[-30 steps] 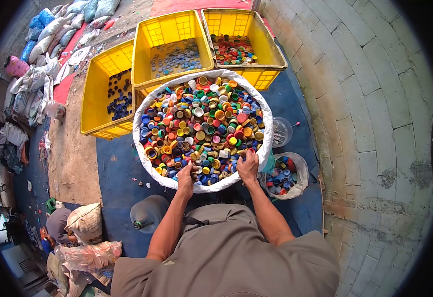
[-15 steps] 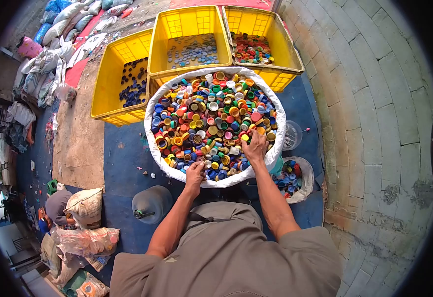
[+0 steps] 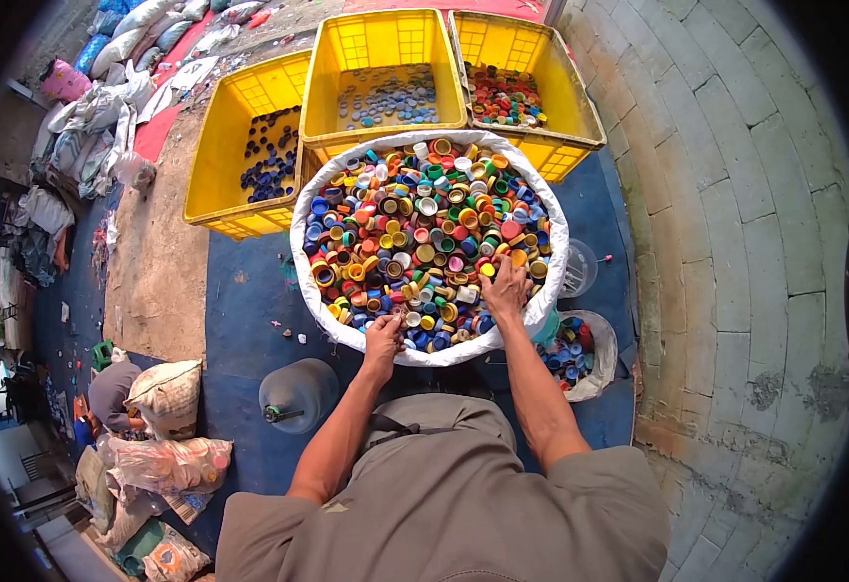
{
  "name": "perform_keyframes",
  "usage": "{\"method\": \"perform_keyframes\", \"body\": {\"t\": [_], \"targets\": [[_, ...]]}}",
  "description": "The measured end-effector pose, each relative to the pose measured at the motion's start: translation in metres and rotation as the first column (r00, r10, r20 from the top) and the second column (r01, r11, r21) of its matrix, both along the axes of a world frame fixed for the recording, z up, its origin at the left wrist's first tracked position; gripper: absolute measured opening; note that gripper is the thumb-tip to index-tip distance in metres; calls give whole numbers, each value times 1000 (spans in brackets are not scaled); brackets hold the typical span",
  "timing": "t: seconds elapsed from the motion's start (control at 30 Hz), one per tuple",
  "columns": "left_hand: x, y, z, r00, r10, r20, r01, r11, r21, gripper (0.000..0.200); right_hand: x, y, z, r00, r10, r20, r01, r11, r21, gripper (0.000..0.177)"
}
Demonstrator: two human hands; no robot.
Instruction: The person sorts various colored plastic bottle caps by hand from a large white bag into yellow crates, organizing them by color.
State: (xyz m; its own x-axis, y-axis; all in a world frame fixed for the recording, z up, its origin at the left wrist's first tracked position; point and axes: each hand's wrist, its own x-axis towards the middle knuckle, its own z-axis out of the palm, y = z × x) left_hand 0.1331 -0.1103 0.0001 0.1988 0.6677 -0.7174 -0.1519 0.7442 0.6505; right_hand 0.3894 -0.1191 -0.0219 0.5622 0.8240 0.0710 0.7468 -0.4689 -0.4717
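Observation:
Mixed plastic bottle caps [image 3: 424, 233] in many colours fill a large round sack with a rolled white rim [image 3: 561, 233]. At the near edge of the pile, my left hand [image 3: 383, 347] has its fingertips pinched together on a small brownish bottle cap, partly hidden by the fingers. My right hand [image 3: 508, 291] rests on the right side of the pile, fingers bent and apart, touching caps near a yellow one. Whether any cap is gripped under those fingers is hard to see, but none shows lifted.
Behind the sack stand a yellow crate [image 3: 201, 184] with dark blue caps, another crate [image 3: 318, 97] with light blue caps, and a third [image 3: 580, 102] with red, orange and green ones. A small white sack [image 3: 601, 364] and large clear bottle [image 3: 298, 398] flank me. A person [image 3: 114, 398] sits left.
The view has tilted slightly, so the sack and crates sit a little further right. Both hands stay in nearly the same places on the caps.

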Motion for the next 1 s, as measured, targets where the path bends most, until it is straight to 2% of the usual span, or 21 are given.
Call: {"method": "perform_keyframes", "body": {"t": [0.17, 0.27, 0.3, 0.33, 0.37, 0.4, 0.43, 0.47, 0.53, 0.57, 0.67, 0.7, 0.8, 1.0], "targets": [[1, 3, -3, 1000, 21, 14, -21, 1000, -10, 14, -1, -1, 1, 1000, -15, -11, 16, 999, 29, 50], [-3, 12, 0, 999, 45, 7, -45, 998, 43, 15, -8, -2, 11, 996, -56, -73, 61, 996, 68, 48], [-6, 17, 0, 999, 36, 14, -37, 996, 86, 16, -9, -3, 15, 983, -40, -182, 65, 989, 134, 42], [-7, 23, 1, 995, 67, -71, -58, 992, 116, 17, -13, -4, 17, 947, -18, -320, 105, 961, 256, 32], [-11, 29, -2, 989, 79, -123, -58, 983, 172, 18, -15, -7, 20, 818, -21, -574, 180, 958, 221, 30], [-16, 36, -9, 980, 94, -173, -53, 972, 227, 20, -18, -11, 31, 623, -24, -782, 243, 956, 165, 27], [-17, 43, -10, 969, 126, -211, -54, 947, 318, 23, -20, -17, 40, 363, -52, -930, 294, 954, 61, 25], [-21, 49, -11, 954, 137, -267, -33, 932, 361, 29, -28, -24, 41, 115, 60, -992, 387, 917, 100, 25], [-26, 62, -18, 898, 193, -396, 20, 880, 474, 35, -39, -37, 38, -245, 206, -947, 492, 868, 62, 25], [-29, 67, -22, 827, 204, -523, 114, 851, 512, 40, -43, -43, 38, -391, 203, -898, 531, 846, -40, 23], [-33, 82, -33, 671, 310, -674, 295, 722, 626, 44, -60, -60, 41, -511, 210, -833, 526, 843, -110, 23], [-33, 86, -33, 671, 271, -690, 303, 750, 588, 49, -64, -64, 39, -530, 215, -820, 515, 850, -110, 22], [-30, 93, -32, 510, 314, -801, 476, 672, 567, 53, -76, -72, 37, -521, 160, -839, 497, 855, -146, 21], [-26, 100, -26, 449, 263, -854, 527, 693, 492, 49, -88, -74, 40, -470, 97, -877, 450, 881, -144, 24]]}}
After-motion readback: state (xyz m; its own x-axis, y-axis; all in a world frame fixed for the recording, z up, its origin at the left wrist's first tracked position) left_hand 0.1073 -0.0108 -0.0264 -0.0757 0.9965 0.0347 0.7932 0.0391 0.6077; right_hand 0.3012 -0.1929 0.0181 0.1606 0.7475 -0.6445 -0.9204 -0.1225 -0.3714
